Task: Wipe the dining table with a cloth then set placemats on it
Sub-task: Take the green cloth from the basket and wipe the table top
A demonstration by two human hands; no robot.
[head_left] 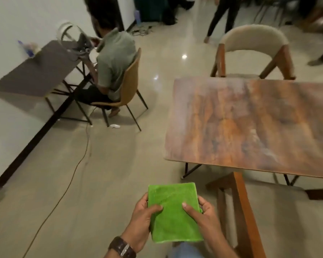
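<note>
- Both hands grip a folded green cloth point(173, 211) low in the near centre, the left hand point(142, 218) on its left edge, the right hand point(201, 215) on its right, thumbs on top.
- The wooden dining table point(250, 125) stands to the right, apart from the cloth.
- A near chair point(244, 211) stands between the hands and the table.
- A cushioned chair point(250, 51) sits at the far side.
- A seated person point(114, 66) is far left; a cable point(71, 175) crosses the floor.

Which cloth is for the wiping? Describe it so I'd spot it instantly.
Start at the brown wood-grain dining table on the right, then look down to the bottom centre of the view. There the left hand and right hand hold a folded cloth above the floor. It is the only bright green thing in sight.
</note>
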